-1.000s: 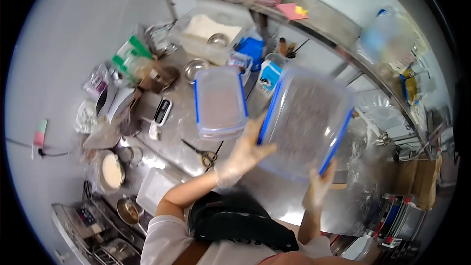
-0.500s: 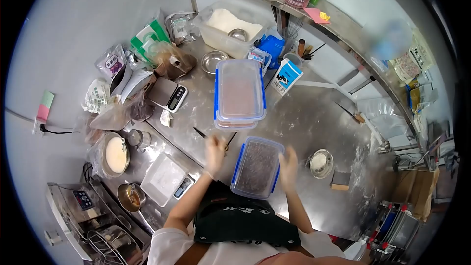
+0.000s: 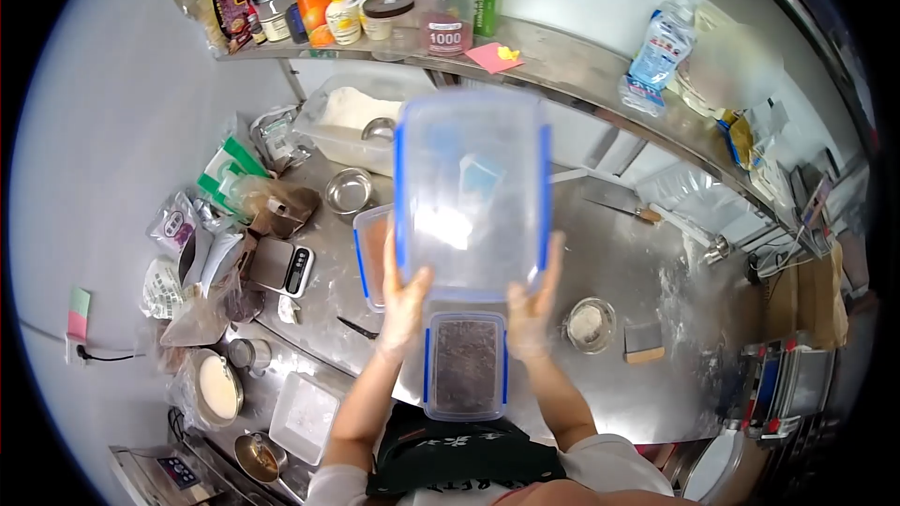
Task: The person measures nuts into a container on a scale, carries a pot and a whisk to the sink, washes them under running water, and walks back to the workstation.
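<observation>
A see-through plastic container with blue side clips (image 3: 473,234) is raised off the table, close to the camera. My left hand (image 3: 403,309) grips its near left corner, thumb on top. At the opposite near corner, my right hand (image 3: 532,319) holds it the same way. Right below, against the apron, a smaller blue-clipped container with dark contents (image 3: 466,365) rests on the table. Another box with reddish-brown contents (image 3: 372,258) shows partly behind my left hand; the raised container hides the rest.
Left of me are a kitchen scale (image 3: 281,265), a steel bowl (image 3: 350,191) and a pan (image 3: 260,457). Dark-handled scissors (image 3: 357,327) lie nearby. A small bowl of white powder (image 3: 589,323) and a scraper (image 3: 644,342) are on the right. A loaded shelf (image 3: 562,61) crosses the back.
Both hands have moved from around the dark-filled container to the see-through one and lifted it off the stack toward the camera. The view has tilted up, showing more shelf.
</observation>
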A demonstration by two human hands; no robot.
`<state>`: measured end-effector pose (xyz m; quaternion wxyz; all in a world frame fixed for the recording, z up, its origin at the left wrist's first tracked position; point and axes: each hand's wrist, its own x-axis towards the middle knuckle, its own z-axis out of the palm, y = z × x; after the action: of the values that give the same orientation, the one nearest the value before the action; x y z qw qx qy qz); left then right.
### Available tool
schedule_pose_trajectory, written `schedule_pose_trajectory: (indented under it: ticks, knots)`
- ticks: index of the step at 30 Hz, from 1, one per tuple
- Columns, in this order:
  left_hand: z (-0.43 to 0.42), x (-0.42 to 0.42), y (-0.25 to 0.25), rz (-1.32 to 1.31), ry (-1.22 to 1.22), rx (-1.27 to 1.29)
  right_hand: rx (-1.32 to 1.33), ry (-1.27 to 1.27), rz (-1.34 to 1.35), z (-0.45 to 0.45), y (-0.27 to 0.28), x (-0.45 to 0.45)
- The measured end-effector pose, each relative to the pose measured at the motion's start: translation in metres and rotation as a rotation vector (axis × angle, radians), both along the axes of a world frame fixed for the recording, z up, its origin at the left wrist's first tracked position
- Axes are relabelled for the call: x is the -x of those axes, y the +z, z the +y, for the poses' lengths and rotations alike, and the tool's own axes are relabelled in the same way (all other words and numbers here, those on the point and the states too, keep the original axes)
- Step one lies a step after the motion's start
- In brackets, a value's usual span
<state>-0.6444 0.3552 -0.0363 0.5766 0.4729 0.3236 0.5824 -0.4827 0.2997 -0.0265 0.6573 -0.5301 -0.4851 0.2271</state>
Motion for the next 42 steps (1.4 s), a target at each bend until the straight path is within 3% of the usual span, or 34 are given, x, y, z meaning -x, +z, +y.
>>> schedule_pose_trajectory:
  ticks: [3, 6, 12, 15, 18, 20, 22, 24, 25, 28, 30, 32, 36, 42]
  knots:
    - [0.042, -0.048, 0.082, 0.108, -0.131, -0.134, -0.145, -0.125, 0.068, 0.018, 0.065, -0.035]
    - [0.096, -0.092, 0.147, 0.141, -0.254, -0.223, -0.121, -0.179, 0.126, 0.063, 0.114, -0.078]
    - [0.196, -0.155, 0.159, 0.392, -0.166, -0.117, -0.045, -0.339, 0.049, 0.160, 0.132, -0.143]
    - [0.209, -0.167, 0.146, 0.319, -0.044, -0.140, -0.036, -0.501, -0.136, 0.166, 0.122, -0.145]
    - [0.187, -0.124, 0.111, 0.352, 0.258, -0.426, -0.280, -0.694, -0.416, 0.135, 0.070, -0.130]
    - [0.161, -0.062, 0.064, 0.534, 0.435, -0.420, -0.075, -0.435, -0.342, 0.120, -0.002, -0.103]
    - [0.140, 0.007, -0.019, 0.810, 0.585, -0.215, 0.195, -0.169, -0.393, 0.111, -0.078, -0.075]
    - [0.111, 0.074, -0.109, 1.099, 0.557, 0.233, 0.535, 0.102, -0.429, 0.107, -0.158, -0.029]
    - [0.093, 0.097, -0.144, 1.121, 0.460, 0.429, 0.673, 0.191, -0.409, 0.105, -0.184, -0.008]
    - [0.044, 0.122, -0.203, 0.707, 0.153, 0.777, 0.902, 0.379, -0.143, 0.103, -0.200, 0.044]
    - [0.026, 0.120, -0.211, 0.476, 0.111, 0.804, 0.934, 0.369, -0.009, 0.097, -0.183, 0.059]
    - [0.013, 0.118, -0.203, 0.289, 0.115, 0.784, 0.980, 0.371, 0.076, 0.083, -0.148, 0.066]
    - [-0.012, 0.086, -0.112, -0.011, 0.180, 0.555, 0.456, 0.388, 0.275, 0.044, -0.121, 0.066]
    - [0.030, 0.028, 0.087, 0.110, -0.048, 0.031, -0.139, 0.263, 0.065, 0.021, 0.035, 0.008]
